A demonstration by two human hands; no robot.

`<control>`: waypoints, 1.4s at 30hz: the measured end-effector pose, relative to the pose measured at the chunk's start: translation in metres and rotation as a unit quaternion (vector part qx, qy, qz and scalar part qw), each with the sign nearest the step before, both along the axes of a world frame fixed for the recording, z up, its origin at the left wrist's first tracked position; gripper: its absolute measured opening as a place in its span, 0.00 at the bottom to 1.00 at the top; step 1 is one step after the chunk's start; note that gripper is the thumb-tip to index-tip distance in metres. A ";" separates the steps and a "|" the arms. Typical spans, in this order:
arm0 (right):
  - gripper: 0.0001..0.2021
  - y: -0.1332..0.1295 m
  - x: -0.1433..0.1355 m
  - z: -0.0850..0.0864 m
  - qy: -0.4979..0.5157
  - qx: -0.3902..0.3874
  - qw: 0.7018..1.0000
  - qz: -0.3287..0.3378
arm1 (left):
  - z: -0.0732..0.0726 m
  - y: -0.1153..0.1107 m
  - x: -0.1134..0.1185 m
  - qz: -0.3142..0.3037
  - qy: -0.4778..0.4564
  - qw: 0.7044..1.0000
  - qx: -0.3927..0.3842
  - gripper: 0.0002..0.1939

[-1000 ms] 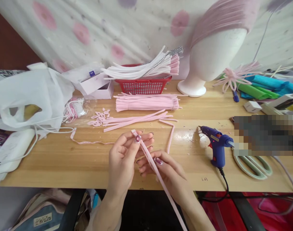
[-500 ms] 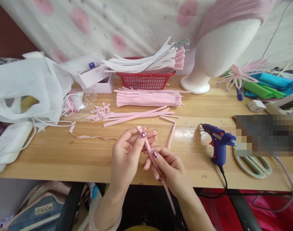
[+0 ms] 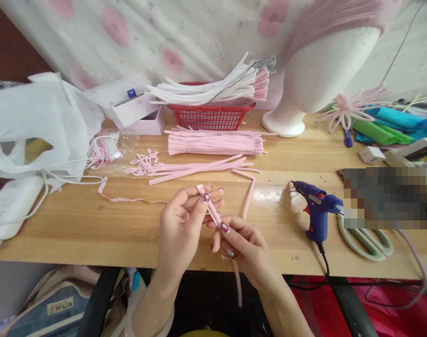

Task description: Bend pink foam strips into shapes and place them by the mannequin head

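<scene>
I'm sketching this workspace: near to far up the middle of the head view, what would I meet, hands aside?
Pink strip, loose pink stems, pink stem bundle, red basket, flower-print sheet.

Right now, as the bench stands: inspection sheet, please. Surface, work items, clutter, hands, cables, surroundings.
Surface: wooden table, small scraps right of centre.
Work items: pink strip held in both hands; loose pink stems and tied bundle behind.
Clutter: white bag at left, piled red basket, scissors partly masked.
Hands: fingers of left hand and right hand pinch the strip.
Cables: glue gun cord drops over the front edge; white cable at left.
Surroundings: white display head, floral cloth behind.
</scene>
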State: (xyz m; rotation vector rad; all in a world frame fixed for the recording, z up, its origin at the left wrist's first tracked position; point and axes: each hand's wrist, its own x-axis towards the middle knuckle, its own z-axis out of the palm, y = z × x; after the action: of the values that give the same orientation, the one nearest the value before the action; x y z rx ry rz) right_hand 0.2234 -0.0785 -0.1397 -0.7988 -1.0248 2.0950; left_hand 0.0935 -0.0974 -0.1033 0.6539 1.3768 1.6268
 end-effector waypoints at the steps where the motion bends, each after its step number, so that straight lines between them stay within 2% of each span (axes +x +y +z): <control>1: 0.14 0.000 0.001 0.000 -0.003 0.003 1.000 0.000 | 0.000 0.000 0.000 -0.002 0.003 1.000 -0.005 0.14; 7: 0.14 0.000 0.004 -0.003 0.000 0.014 1.000 0.005 | 0.002 -0.001 0.001 -0.006 -0.022 1.000 -0.019 0.14; 11: 0.13 0.000 0.005 -0.002 0.002 0.020 1.000 0.008 | -0.001 0.000 0.002 0.000 -0.030 0.999 -0.010 0.15; 17: 0.13 -0.001 0.005 -0.004 0.002 0.022 1.000 0.008 | -0.005 0.000 -0.001 -0.021 -0.045 0.999 -0.013 0.16; 27: 0.15 -0.001 0.006 -0.008 -0.018 0.044 0.999 0.008 | 0.003 0.001 0.007 0.005 -0.065 0.998 -0.021 0.18; 42: 0.15 -0.002 0.007 -0.011 -0.035 0.049 0.998 0.015 | 0.002 0.002 0.008 0.008 -0.057 0.998 -0.027 0.17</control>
State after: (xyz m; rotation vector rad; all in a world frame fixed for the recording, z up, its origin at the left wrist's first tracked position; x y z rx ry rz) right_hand 0.2309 -0.0801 -0.1508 -0.8186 -1.1742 2.0363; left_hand 0.1019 -0.0950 -0.1012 0.5104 1.3410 1.6079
